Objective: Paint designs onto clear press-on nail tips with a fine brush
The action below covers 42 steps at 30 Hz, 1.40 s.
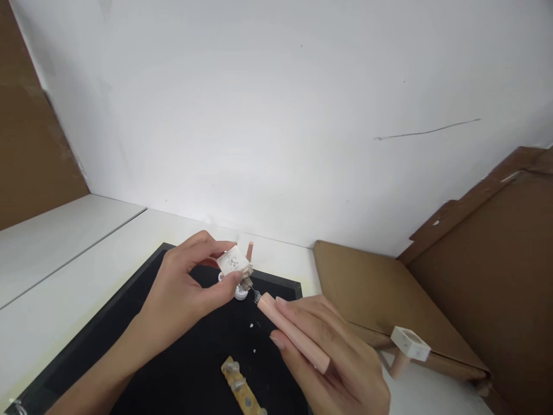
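Note:
My left hand (pixel 190 282) pinches a small white square block (pixel 233 261) between thumb and fingers. The block's upper face carries a small dark printed drawing, and a rough greyish part (pixel 246 283) sticks out of its lower right corner. In my right hand (pixel 337 351) is a tool with a thick pink cylindrical handle (pixel 294 331). Its thin metal tip (pixel 257 295) reaches up to the greyish part; whether they touch I cannot tell. Behind the block, partly hidden, small round white pieces (pixel 241 294) lie on the black mat (pixel 173 357).
A yellowish strip with several grey knobs (pixel 239 383) and white crumbs (pixel 251 325) lie on the mat. Right of it are a flat cardboard box (pixel 380 288) and a white square-headed piece on a pink stem (pixel 410 343). A white wall (pixel 259 115) rises behind.

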Available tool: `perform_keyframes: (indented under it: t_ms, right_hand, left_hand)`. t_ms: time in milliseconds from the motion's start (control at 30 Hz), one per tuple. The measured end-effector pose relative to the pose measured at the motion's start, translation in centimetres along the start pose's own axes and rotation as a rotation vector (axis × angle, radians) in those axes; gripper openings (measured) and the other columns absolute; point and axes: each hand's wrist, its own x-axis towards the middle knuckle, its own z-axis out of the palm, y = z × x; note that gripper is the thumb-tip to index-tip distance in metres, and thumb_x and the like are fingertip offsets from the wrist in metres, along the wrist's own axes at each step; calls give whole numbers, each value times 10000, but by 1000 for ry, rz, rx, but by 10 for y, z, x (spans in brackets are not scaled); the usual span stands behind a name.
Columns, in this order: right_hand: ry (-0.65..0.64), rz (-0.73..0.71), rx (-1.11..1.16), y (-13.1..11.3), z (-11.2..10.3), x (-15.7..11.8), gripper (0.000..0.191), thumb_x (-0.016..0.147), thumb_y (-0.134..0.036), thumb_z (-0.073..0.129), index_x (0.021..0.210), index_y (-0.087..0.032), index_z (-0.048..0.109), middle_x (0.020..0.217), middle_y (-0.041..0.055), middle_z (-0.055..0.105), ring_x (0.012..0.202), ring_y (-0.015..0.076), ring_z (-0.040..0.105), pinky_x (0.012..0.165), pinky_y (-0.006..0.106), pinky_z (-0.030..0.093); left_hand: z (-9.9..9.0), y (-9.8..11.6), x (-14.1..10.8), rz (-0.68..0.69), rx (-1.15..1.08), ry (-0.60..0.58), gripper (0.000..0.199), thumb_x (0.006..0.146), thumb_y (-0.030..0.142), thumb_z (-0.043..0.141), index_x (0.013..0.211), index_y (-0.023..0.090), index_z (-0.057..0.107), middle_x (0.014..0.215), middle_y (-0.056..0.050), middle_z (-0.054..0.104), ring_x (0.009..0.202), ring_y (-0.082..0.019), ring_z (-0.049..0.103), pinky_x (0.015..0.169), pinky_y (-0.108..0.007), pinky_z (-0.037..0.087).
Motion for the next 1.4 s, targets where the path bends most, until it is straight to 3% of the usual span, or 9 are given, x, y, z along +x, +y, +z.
perform_keyframes:
  t_ms: [233,533,733,833,1033,1400]
  right_hand:
    - [29,27,9,0,2,1,383,777,-74,636,1105,-273,656,879,24,734,695,173,639,646,331,537]
    - [100,274,81,-2,4,3,209,770,-213,682,954,-302,724,808,0,741,698,184,670,583,281,571]
    - [94,435,149,-1,1,5,130,759,-318,689,861,-278,760,752,25,749,553,162,651,563,287,576]
    - [117,489,256,4,0,4,157,752,-364,697,842,-256,767,710,38,744,508,150,632,585,301,587]
    - [164,537,459,11,0,0,177,750,-379,715,852,-244,767,699,51,748,527,147,655,485,232,561]
    - [200,532,425,12,0,2,279,764,-477,675,806,-218,769,621,65,717,497,154,617,411,236,493]
  left_hand:
    - [-1,2,-1,68,58,22,207,702,145,649,887,208,717,705,22,555,656,-133,563,612,-245,498]
    - [-3,4,0,99,95,37,209,693,168,665,890,215,714,679,21,538,629,-142,539,534,-242,456]
    - [-2,2,-1,126,74,44,218,695,143,664,896,210,715,681,26,535,631,-133,536,568,-245,464]
    - [-3,0,-1,98,22,31,229,697,135,670,902,222,724,699,25,548,655,-134,550,608,-245,488]
    - [-7,-9,7,-33,-175,-54,201,754,147,656,894,257,748,750,18,565,691,-122,568,625,-215,525]
    - [-12,-18,12,-129,-287,-154,151,772,193,658,887,206,756,761,-6,574,677,-144,601,605,-252,522]
